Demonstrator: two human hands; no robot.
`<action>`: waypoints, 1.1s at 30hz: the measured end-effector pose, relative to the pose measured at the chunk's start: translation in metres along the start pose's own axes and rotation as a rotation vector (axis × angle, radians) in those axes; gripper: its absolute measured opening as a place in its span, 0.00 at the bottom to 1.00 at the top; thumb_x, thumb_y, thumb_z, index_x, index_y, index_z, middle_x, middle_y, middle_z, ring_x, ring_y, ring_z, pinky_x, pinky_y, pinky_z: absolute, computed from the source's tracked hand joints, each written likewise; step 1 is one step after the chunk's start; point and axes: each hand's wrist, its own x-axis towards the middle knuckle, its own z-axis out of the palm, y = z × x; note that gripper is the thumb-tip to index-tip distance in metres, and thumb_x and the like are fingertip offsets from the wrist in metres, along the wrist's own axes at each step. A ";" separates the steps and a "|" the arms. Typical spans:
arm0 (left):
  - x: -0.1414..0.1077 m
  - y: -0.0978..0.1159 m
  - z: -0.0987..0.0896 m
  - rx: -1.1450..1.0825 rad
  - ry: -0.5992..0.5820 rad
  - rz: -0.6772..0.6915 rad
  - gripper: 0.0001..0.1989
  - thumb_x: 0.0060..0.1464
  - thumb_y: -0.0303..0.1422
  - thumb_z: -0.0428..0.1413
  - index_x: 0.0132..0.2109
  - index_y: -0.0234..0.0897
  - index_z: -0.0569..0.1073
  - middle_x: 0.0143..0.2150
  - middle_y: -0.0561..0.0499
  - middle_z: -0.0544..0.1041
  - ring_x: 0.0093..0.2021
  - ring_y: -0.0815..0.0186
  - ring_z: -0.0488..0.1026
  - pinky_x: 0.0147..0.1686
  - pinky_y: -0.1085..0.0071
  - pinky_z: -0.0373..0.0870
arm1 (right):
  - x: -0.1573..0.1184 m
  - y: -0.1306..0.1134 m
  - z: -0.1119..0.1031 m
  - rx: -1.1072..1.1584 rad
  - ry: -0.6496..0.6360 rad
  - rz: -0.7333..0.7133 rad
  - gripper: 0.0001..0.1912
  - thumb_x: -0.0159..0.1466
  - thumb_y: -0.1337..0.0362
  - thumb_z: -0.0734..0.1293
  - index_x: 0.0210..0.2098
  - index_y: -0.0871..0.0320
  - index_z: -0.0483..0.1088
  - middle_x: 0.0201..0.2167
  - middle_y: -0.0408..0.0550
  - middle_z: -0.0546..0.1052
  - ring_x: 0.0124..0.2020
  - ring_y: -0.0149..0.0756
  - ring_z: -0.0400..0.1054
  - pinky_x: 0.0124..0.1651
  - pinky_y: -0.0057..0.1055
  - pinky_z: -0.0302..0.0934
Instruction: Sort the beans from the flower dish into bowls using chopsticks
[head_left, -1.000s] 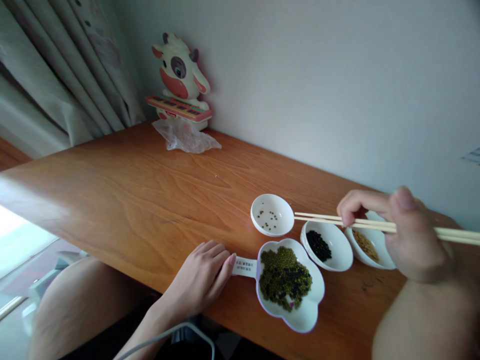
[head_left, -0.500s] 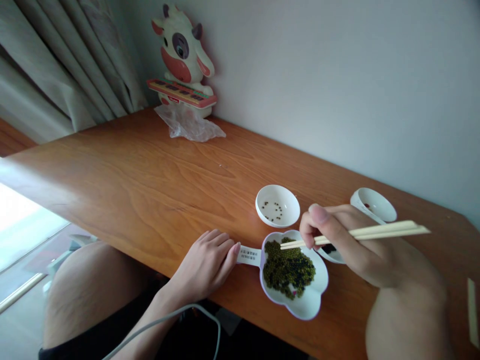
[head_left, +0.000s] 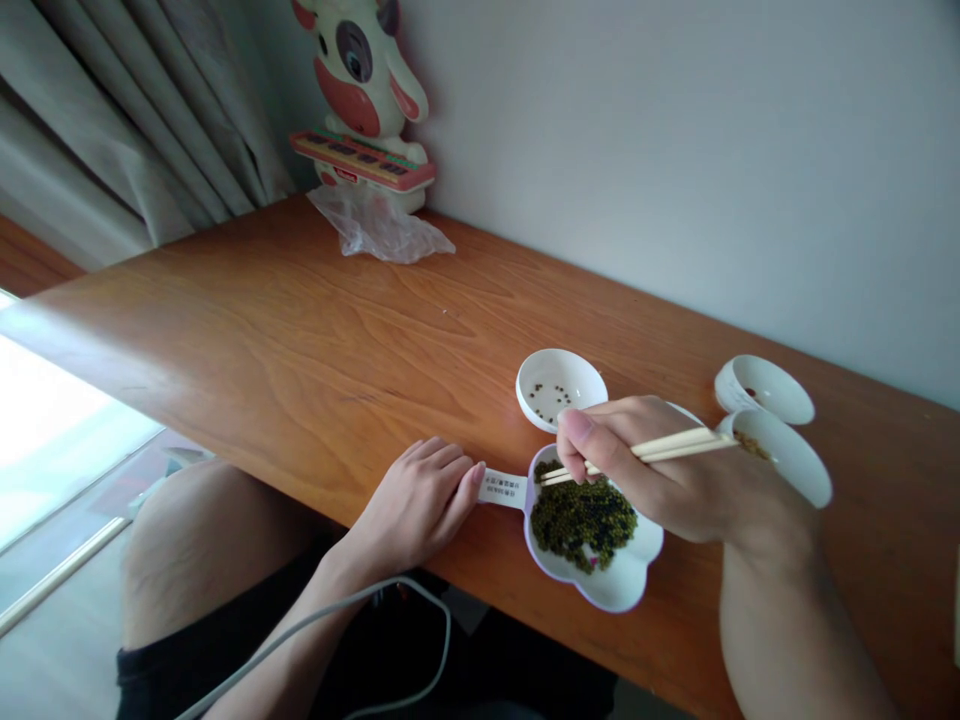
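Note:
My left hand (head_left: 426,497) rests at the table's front edge, its thumb and fingers closed on the end of the labelled handle (head_left: 504,488) of a white, purple-rimmed dish (head_left: 639,585). Green beans (head_left: 577,525) mixed with dark ones and a small pink bit lie in that dish. Above its right part my right hand (head_left: 637,455) is closed round a pair of wooden chopsticks (head_left: 679,445). Their tips are at the beans near the dish's upper left; whether they pinch a bean is too small to tell. Just behind stands a white bowl (head_left: 562,385) with several small beans.
Two more white bowls (head_left: 780,390) (head_left: 802,465) stand at the right, and another is mostly hidden behind my right hand. A cow toy keyboard (head_left: 364,160) and a crumpled plastic bag (head_left: 386,228) are at the back left. A grey cable (head_left: 315,628) crosses my left forearm.
My right hand and the chopsticks have moved left over the dish, with the tips now closer to its handle side. The view has shifted slightly, uncovering a bowl at the right.

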 end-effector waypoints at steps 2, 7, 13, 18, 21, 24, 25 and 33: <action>0.000 0.000 0.000 0.007 0.012 0.000 0.19 0.76 0.35 0.43 0.34 0.39 0.67 0.34 0.49 0.74 0.34 0.62 0.66 0.43 0.61 0.66 | 0.001 0.000 0.001 0.007 -0.014 0.003 0.28 0.79 0.48 0.51 0.30 0.56 0.66 0.25 0.40 0.74 0.28 0.32 0.64 0.35 0.37 0.49; 0.000 0.001 0.000 0.010 0.009 -0.002 0.19 0.76 0.35 0.42 0.34 0.39 0.67 0.34 0.49 0.74 0.34 0.62 0.66 0.42 0.62 0.65 | 0.004 -0.001 0.005 0.019 -0.018 0.017 0.28 0.79 0.47 0.52 0.29 0.56 0.66 0.26 0.40 0.74 0.28 0.32 0.64 0.35 0.38 0.48; 0.000 0.000 0.000 0.012 0.006 0.006 0.19 0.76 0.35 0.42 0.34 0.39 0.67 0.34 0.49 0.74 0.34 0.62 0.67 0.42 0.63 0.65 | 0.005 0.000 0.006 0.034 -0.036 -0.011 0.28 0.80 0.48 0.51 0.30 0.56 0.66 0.28 0.40 0.77 0.29 0.32 0.65 0.35 0.38 0.48; 0.000 0.000 0.002 0.019 0.015 0.007 0.20 0.76 0.35 0.42 0.34 0.39 0.68 0.33 0.49 0.74 0.33 0.62 0.66 0.42 0.62 0.65 | 0.006 -0.001 0.007 0.027 -0.037 -0.007 0.28 0.80 0.48 0.51 0.29 0.56 0.65 0.27 0.41 0.76 0.29 0.33 0.65 0.35 0.38 0.49; 0.000 0.000 0.001 0.014 0.008 0.005 0.20 0.76 0.35 0.42 0.34 0.39 0.68 0.33 0.49 0.74 0.33 0.62 0.66 0.43 0.62 0.66 | 0.007 -0.002 0.008 0.009 -0.036 -0.020 0.28 0.79 0.48 0.51 0.29 0.55 0.65 0.26 0.40 0.75 0.28 0.33 0.65 0.35 0.38 0.49; 0.000 0.001 -0.001 -0.001 -0.003 0.001 0.20 0.76 0.35 0.42 0.34 0.39 0.68 0.34 0.49 0.74 0.34 0.62 0.67 0.43 0.61 0.66 | 0.008 -0.003 0.009 0.013 -0.037 -0.001 0.28 0.79 0.47 0.52 0.30 0.55 0.68 0.26 0.41 0.76 0.28 0.34 0.66 0.35 0.38 0.49; 0.000 0.001 -0.001 -0.006 -0.003 0.000 0.20 0.76 0.35 0.42 0.34 0.39 0.68 0.34 0.49 0.74 0.34 0.62 0.67 0.43 0.61 0.66 | 0.008 -0.004 0.010 0.022 -0.035 0.008 0.28 0.79 0.47 0.52 0.30 0.55 0.69 0.27 0.42 0.77 0.29 0.34 0.67 0.35 0.38 0.50; 0.000 0.001 -0.001 -0.019 -0.006 -0.005 0.19 0.76 0.35 0.42 0.34 0.39 0.67 0.35 0.49 0.74 0.34 0.62 0.66 0.43 0.61 0.65 | 0.011 -0.003 0.011 0.037 0.014 0.001 0.31 0.78 0.44 0.53 0.28 0.57 0.68 0.24 0.42 0.75 0.26 0.33 0.65 0.34 0.37 0.51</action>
